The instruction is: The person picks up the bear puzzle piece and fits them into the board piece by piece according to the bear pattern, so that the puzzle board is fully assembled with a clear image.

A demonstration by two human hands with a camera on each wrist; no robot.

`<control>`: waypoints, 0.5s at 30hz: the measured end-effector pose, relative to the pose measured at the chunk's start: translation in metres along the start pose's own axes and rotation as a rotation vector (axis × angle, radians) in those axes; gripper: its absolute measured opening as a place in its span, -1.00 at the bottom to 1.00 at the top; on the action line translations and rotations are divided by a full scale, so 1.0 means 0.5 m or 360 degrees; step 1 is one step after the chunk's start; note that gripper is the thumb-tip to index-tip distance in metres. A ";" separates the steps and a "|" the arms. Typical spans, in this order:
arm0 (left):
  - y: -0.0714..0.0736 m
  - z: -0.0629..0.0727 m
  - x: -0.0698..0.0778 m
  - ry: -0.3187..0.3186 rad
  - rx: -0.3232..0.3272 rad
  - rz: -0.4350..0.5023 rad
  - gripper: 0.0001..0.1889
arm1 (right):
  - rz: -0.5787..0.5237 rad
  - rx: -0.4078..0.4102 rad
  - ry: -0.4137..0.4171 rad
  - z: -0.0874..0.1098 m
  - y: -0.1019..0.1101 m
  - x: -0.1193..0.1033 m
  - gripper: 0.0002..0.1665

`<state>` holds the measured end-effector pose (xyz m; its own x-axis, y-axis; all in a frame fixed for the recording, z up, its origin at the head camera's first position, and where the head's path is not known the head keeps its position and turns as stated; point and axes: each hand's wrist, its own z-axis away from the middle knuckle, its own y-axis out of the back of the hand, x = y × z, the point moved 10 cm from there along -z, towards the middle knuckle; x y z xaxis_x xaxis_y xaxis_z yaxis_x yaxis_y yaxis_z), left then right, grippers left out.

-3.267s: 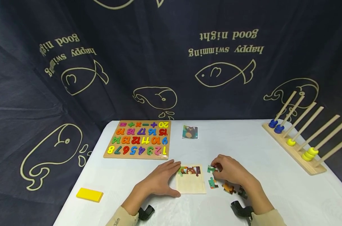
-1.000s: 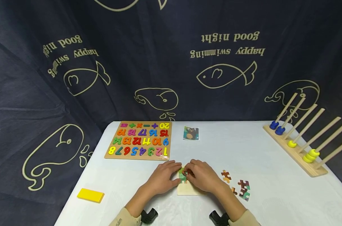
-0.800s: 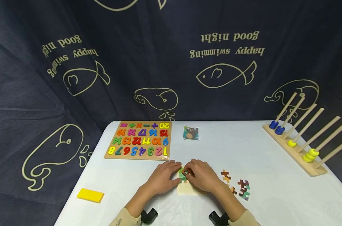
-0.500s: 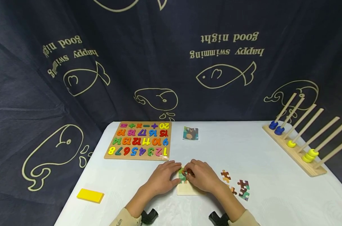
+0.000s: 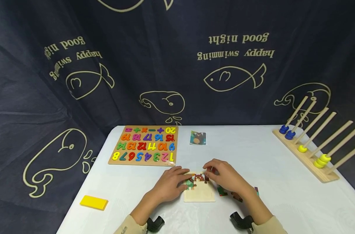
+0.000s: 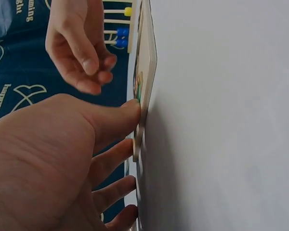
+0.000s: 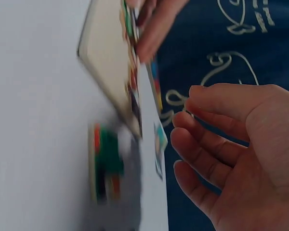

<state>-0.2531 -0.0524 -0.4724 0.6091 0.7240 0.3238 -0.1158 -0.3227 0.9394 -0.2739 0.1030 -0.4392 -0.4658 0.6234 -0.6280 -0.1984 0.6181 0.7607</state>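
In the head view a wooden puzzle board (image 5: 199, 196) lies in front of me, with bear puzzle pieces (image 5: 199, 177) along its far side and a green piece (image 5: 189, 184) at its left. My left hand (image 5: 169, 184) rests at the board's left edge; its index finger reaches over the far left pieces, and the thumb touches the board. My right hand (image 5: 225, 175) hovers just off the board's far right corner, fingers loosely bent, nothing between them in the right wrist view. Loose puzzle pieces (image 5: 222, 191) lie under and beside the right forearm, partly hidden.
A number board (image 5: 143, 145) stands at the back left, with a bear picture card (image 5: 198, 138) to its right. At the right edge is a wooden peg rack (image 5: 309, 156) with coloured rings. A yellow block (image 5: 93, 202) lies at the left.
My right hand has lifted off the board's pieces and moved right, uncovering the bear-face piece. The left index finger has stretched further over the board. Since the oldest frame, a green piece has joined the board.
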 end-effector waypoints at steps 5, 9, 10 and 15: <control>0.002 0.001 -0.002 0.0005 0.0022 0.0025 -0.57 | 0.0016 0.0047 -0.0056 0.023 0.040 0.039 -0.78; 0.001 0.003 0.000 0.0003 0.0022 0.0043 -0.57 | 0.0030 0.0008 -0.0073 0.048 0.060 0.070 -0.75; 0.001 0.003 0.000 0.0002 0.0024 0.0043 -0.57 | 0.0022 -0.0006 -0.0079 0.054 0.065 0.078 -0.74; -0.004 0.002 0.000 0.0010 0.0016 0.0048 -0.57 | 0.0014 -0.0092 -0.0105 0.078 0.084 0.109 -0.69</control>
<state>-0.2520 -0.0524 -0.4747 0.6004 0.7177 0.3528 -0.1261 -0.3507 0.9280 -0.2739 0.1817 -0.4481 -0.4103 0.6598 -0.6295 -0.2451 0.5851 0.7731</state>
